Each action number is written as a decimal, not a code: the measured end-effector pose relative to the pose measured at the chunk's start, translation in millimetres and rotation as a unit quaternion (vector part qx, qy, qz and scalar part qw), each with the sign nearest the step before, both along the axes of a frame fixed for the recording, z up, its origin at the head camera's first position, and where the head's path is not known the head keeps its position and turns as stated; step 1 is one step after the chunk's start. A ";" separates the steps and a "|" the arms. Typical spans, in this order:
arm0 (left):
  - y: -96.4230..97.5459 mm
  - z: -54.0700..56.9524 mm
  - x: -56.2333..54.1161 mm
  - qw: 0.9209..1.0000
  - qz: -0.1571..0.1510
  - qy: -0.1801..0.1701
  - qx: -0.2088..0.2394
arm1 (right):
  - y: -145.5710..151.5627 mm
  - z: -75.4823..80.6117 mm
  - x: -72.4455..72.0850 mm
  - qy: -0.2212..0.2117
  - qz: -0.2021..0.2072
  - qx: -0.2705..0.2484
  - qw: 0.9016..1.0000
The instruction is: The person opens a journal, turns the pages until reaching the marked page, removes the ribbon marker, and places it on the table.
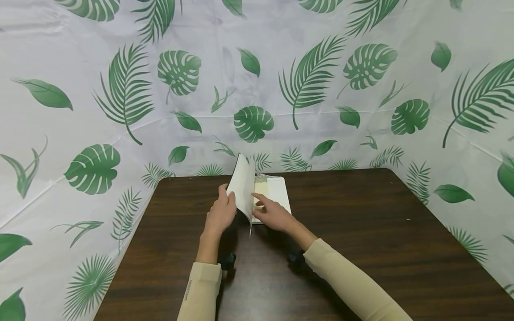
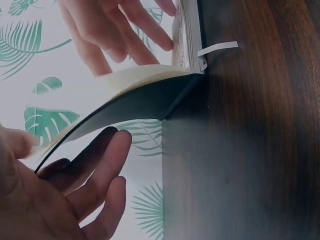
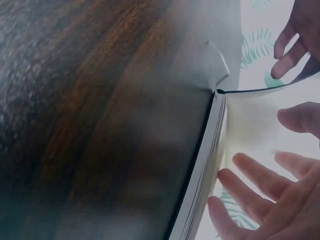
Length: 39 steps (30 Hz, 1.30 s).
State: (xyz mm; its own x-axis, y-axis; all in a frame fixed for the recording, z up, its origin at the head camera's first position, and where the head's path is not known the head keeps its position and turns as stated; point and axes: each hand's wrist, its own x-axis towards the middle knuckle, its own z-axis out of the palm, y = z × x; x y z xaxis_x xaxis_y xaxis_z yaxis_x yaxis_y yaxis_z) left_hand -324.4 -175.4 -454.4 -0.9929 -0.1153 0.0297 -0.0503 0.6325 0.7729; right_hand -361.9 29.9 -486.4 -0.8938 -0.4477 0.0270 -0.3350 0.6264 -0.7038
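A notebook (image 1: 279, 194) with a dark cover lies opened on the table, its left cover and some pages raised. My left hand (image 1: 221, 215) pinches the raised edge, thumb on the page side and fingers behind the dark cover (image 2: 145, 97). My right hand (image 1: 276, 216) is over the inner pages near the fold, fingers loosely spread. In the right wrist view its fingertips (image 3: 226, 176) are at the page block (image 3: 202, 172); firm contact cannot be told. A pale yellowish area (image 1: 261, 187) shows inside. A thin white ribbon (image 2: 220, 47) trails from the spine.
The dark wood-grain table (image 1: 353, 232) has its far edge just behind the notebook. White cloth (image 1: 217, 129) printed with green leaves hangs behind and at both sides. Black devices (image 1: 228, 262) sit at both wrists.
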 end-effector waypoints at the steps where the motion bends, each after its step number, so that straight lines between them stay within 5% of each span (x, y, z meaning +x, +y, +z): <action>1: 0.7 0.5 0.5 1.000 0.001 0.001 0.001 | -0.8 0.7 0.6 0.001 0.001 0.005 1.000; 17: 0.2 -1.4 0.7 0.999 -0.021 0.026 -0.033 | -4.2 1.7 1.5 0.024 0.035 0.047 0.998; 23: -1.2 -0.1 0.4 0.999 -0.025 0.030 -0.030 | -1.8 2.5 -8.0 0.036 -0.038 0.014 0.999; 28: -1.6 1.8 0.2 0.999 -0.025 0.027 -0.029 | 2.4 1.5 -22.1 0.033 -0.115 0.052 0.991; 39: -0.6 3.1 1.4 0.999 -0.027 0.025 -0.029 | 5.1 -6.3 -46.5 -0.004 -0.123 0.079 0.989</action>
State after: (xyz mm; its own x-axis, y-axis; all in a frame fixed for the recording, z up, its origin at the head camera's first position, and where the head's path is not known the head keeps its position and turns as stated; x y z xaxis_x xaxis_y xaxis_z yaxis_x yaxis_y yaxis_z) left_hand -323.0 -176.0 -451.3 -0.9946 -0.0586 0.0854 0.0232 0.6776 0.7351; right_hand -408.4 35.0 -492.7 -0.9762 -0.2140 -0.0339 -0.1527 0.7908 -0.5928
